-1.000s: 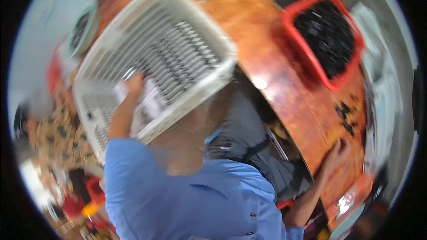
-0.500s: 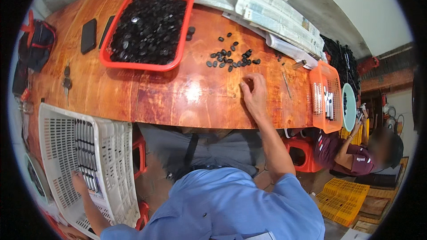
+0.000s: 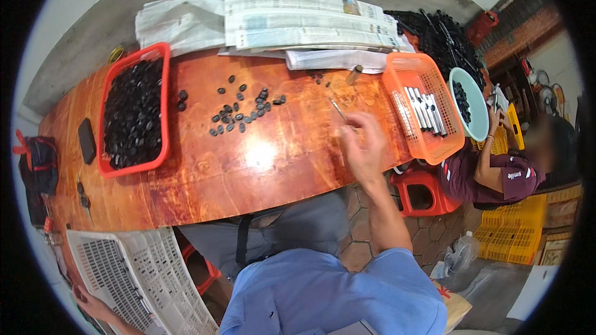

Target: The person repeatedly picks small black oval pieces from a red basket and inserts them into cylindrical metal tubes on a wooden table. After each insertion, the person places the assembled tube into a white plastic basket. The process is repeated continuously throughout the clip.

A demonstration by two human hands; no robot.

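My right hand (image 3: pixel 365 142) is above the right part of the wooden table (image 3: pixel 298 177), slightly blurred, its fingers loosely bent and apart with nothing visible in them. Close to its fingertips lies a thin metal tool (image 3: pixel 337 108), its near end partly covered by the hand. Small black oval pieces (image 3: pixel 230 118) are scattered left of that hand. At the lower left, my left hand (image 3: pixel 93 305) is by the outer side of a white plastic crate (image 3: pixel 164 279). Its fingers are too small and blurred to make out a grip. Rows of black-and-silver parts are mostly hidden behind the crate's wall.
A red basket (image 3: pixel 166 105) heaped with black pieces stands at left. Newspapers (image 3: pixel 304 18) lie along the back. An orange basket (image 3: pixel 428 152) of silver parts and a pale green bowl (image 3: pixel 473 130) stand at right. Another person (image 3: pixel 506 174) sits beyond a red stool (image 3: pixel 428 192).
The view has turned rightward, so the table things appear further left. My right hand has moved right, toward the metal tool. My left hand has left the parts in the crate for its outer side.
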